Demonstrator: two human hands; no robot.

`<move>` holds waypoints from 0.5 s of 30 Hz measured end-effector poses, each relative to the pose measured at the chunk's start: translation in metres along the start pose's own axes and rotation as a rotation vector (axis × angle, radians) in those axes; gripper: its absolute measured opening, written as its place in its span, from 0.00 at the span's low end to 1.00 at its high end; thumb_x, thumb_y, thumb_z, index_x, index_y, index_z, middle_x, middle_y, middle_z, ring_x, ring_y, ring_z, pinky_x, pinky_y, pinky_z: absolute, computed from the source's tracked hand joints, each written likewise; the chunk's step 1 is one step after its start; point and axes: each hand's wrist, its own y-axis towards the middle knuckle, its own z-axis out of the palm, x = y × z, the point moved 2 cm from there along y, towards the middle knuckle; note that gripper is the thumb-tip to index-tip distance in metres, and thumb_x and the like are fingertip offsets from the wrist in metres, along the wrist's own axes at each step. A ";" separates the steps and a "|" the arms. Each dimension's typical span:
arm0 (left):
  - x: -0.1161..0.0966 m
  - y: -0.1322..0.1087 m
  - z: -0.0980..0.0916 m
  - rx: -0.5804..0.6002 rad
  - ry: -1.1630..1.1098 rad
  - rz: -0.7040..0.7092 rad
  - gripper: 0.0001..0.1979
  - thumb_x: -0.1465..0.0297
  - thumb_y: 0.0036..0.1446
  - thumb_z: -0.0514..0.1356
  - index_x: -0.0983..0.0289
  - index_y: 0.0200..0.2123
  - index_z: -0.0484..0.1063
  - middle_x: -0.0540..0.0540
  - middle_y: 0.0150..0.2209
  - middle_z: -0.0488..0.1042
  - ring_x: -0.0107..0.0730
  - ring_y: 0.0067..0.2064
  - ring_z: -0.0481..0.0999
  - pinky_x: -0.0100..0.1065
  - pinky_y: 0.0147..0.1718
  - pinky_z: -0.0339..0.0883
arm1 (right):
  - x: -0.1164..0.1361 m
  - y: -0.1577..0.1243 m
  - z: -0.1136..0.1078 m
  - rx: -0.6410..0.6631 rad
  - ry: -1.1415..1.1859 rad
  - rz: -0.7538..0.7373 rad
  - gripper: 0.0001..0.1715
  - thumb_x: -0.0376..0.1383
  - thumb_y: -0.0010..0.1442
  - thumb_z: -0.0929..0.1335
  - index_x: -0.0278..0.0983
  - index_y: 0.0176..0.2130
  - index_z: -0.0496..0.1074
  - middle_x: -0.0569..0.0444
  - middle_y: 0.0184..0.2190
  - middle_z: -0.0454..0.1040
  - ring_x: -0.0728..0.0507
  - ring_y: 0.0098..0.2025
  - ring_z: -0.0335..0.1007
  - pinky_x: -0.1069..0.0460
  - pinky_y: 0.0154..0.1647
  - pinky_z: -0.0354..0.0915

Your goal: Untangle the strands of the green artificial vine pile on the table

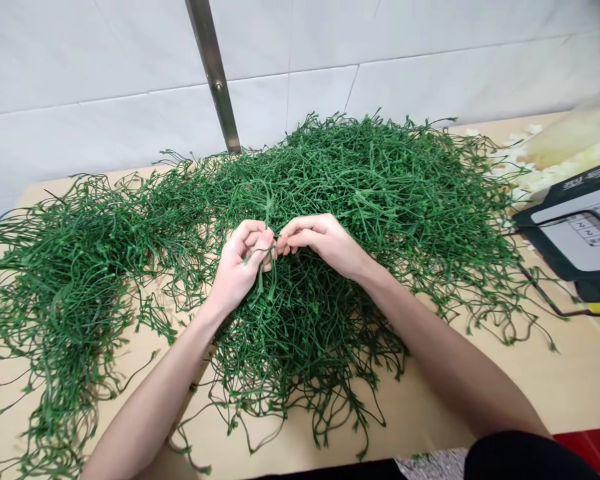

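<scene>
A large tangled heap of thin green stems [380, 180], seemingly plastic, with small forked tips, spreads over the table. Above its middle, my left hand [237, 267] is closed with thumb and fingers pinching a few stems, whose ends stick out above and below the fingertips. My right hand [327, 243] meets it from the right, fingers bent and pressed together at the left fingertips. What those right fingers pinch is too small to make out. Under both hands lies a dense, darker clump of the same stems [310, 320].
More stems [70, 280] trail along the left of the pale wooden table [420, 420]. White flowers [535, 173] and a dark-framed sign [580, 220] with a black wire stand at the right. A metal post [213, 73] rises before the tiled wall [405, 60]. Something red [593, 450] shows at lower right.
</scene>
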 end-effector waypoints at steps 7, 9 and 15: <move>-0.010 -0.001 0.001 0.020 -0.085 -0.032 0.10 0.69 0.50 0.65 0.62 0.34 0.67 0.48 0.27 0.70 0.23 0.25 0.69 0.26 0.22 0.63 | 0.009 -0.003 -0.001 -0.078 -0.105 -0.002 0.12 0.38 0.55 0.69 0.33 0.25 0.73 0.54 0.24 0.73 0.50 0.27 0.66 0.53 0.33 0.65; -0.011 -0.001 0.000 0.021 -0.066 0.013 0.09 0.70 0.51 0.65 0.62 0.35 0.68 0.48 0.31 0.69 0.23 0.26 0.69 0.26 0.21 0.63 | 0.010 -0.005 0.000 -0.022 -0.181 -0.004 0.14 0.40 0.57 0.69 0.33 0.26 0.74 0.54 0.24 0.73 0.50 0.28 0.66 0.53 0.33 0.64; -0.014 -0.002 -0.001 0.097 0.152 0.147 0.10 0.69 0.53 0.67 0.63 0.36 0.71 0.50 0.33 0.70 0.24 0.30 0.71 0.26 0.27 0.65 | 0.012 -0.008 0.001 0.066 -0.260 -0.106 0.13 0.39 0.59 0.69 0.32 0.28 0.76 0.56 0.24 0.73 0.51 0.26 0.62 0.54 0.28 0.59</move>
